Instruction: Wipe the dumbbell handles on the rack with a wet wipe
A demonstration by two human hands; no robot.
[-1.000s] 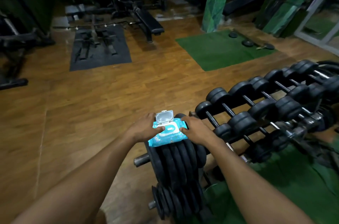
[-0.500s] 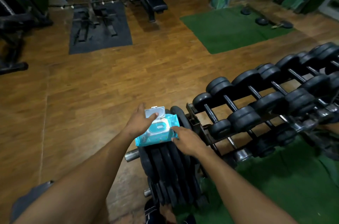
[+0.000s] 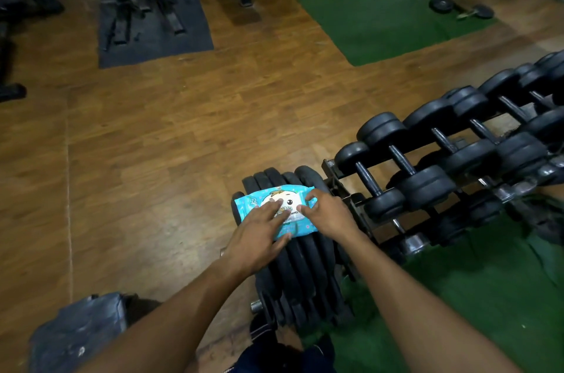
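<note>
A blue wet wipes pack [image 3: 258, 200] lies on top of a stack of black weight plates [image 3: 302, 269], its lid down. My left hand [image 3: 256, 235] presses flat on the pack with straight fingers. My right hand [image 3: 328, 214] holds the pack's right end with curled fingers. Just to the right stands the dumbbell rack [image 3: 337, 174]. Black dumbbells lie on it in rows; the nearest has a bare metal handle [image 3: 367, 179]. No loose wipe is in view.
Wooden floor spreads to the left and ahead. A green mat [image 3: 381, 24] with small plates and a black mat [image 3: 152, 18] with benches lie further off. Another green mat [image 3: 488, 296] lies under the rack. A grey block [image 3: 79, 333] sits at lower left.
The pack's lid, open before, is now down. My left hand has moved from the lid to lie flat on the pack. The view has tilted downward.
</note>
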